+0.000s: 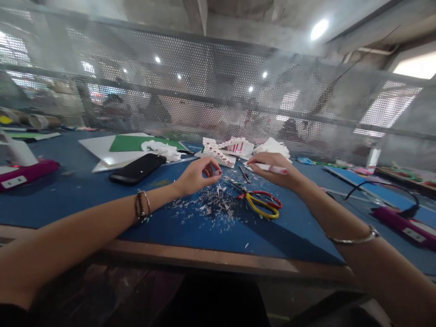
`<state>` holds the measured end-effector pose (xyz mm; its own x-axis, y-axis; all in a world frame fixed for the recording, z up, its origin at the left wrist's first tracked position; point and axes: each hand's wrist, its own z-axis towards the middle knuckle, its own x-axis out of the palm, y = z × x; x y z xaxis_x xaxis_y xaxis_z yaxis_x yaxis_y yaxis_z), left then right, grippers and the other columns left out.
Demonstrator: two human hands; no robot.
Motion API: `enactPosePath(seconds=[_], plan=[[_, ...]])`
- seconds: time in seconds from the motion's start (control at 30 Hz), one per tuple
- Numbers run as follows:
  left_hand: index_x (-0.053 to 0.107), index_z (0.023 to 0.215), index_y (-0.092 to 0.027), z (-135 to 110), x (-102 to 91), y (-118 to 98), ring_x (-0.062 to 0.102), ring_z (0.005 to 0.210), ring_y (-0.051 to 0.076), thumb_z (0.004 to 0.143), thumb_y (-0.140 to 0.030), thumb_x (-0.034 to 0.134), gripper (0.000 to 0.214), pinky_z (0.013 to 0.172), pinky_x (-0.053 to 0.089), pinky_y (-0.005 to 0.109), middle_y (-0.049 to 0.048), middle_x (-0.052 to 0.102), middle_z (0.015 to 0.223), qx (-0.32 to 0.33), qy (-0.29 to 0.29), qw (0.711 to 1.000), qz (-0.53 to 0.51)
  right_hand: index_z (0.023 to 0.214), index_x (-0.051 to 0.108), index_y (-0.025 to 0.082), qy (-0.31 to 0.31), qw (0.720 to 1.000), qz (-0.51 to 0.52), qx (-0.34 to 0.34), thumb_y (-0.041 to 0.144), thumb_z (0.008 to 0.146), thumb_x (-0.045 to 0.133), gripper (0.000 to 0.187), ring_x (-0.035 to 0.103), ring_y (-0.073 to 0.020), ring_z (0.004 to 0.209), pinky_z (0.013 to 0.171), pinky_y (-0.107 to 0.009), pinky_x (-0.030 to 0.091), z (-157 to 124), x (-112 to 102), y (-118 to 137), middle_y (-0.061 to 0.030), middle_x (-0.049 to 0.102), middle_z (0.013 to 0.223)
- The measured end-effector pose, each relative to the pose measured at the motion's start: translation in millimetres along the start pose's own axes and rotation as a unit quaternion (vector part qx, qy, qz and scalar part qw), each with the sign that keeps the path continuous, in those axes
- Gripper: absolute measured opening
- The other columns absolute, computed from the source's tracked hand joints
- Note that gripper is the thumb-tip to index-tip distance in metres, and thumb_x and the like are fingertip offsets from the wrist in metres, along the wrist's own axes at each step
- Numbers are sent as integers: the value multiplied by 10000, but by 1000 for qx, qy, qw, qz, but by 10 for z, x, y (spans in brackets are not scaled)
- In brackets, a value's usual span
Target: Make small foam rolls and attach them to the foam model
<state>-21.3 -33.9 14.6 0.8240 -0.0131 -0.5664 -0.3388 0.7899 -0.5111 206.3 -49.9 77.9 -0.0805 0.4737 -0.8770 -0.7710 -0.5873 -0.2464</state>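
1. My left hand (195, 176) has its fingers curled nearly together; any pinched piece, I cannot tell.
2. Beyond, red-marked white pieces (220, 156) lie — apparently worked already.
3. Trimmings (218, 206) litter the worktop (160, 234): some cutting looks done.
4. Scissors (262, 205) rest idle.
5. My right hand (272, 159) grips a pen-like tool (277, 170) — what's left is unclear.

Blue worktop (153, 236) before a perforated screen (218, 68)
A lamp (319, 29) glows on the grey ceiling (238, 22), left of a bright window (417, 63); the worktop's edge (204, 257) is brown.

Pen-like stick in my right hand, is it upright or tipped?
Tipped: the pen-like stick lies nearly level in your right hand, its pinkish end toward the picture's right.
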Motion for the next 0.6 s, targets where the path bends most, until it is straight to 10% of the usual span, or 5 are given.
enactPosePath(seconds=[0.37, 0.6], plan=[[579, 799, -119, -13, -220, 247, 539, 696, 148, 732, -314, 499, 221, 658, 414, 260, 57, 578, 808, -63, 202, 973, 88, 774, 617, 128, 228, 961, -156, 34, 88, 782, 446, 175, 578, -174, 766, 621, -293, 413, 699, 428, -407, -91, 631, 822], [582, 790, -131, 24, -253, 442, 509, 709, 144, 742, -304, 498, 198, 671, 408, 255, 46, 559, 799, -47, 258, 962, 79, 1020, 549, 150, 258, 959, -100, 60, 264, 843, 450, 232, 577, -173, 879, 774, -374, 443, 1019, 732, -599, -70, 607, 972]])
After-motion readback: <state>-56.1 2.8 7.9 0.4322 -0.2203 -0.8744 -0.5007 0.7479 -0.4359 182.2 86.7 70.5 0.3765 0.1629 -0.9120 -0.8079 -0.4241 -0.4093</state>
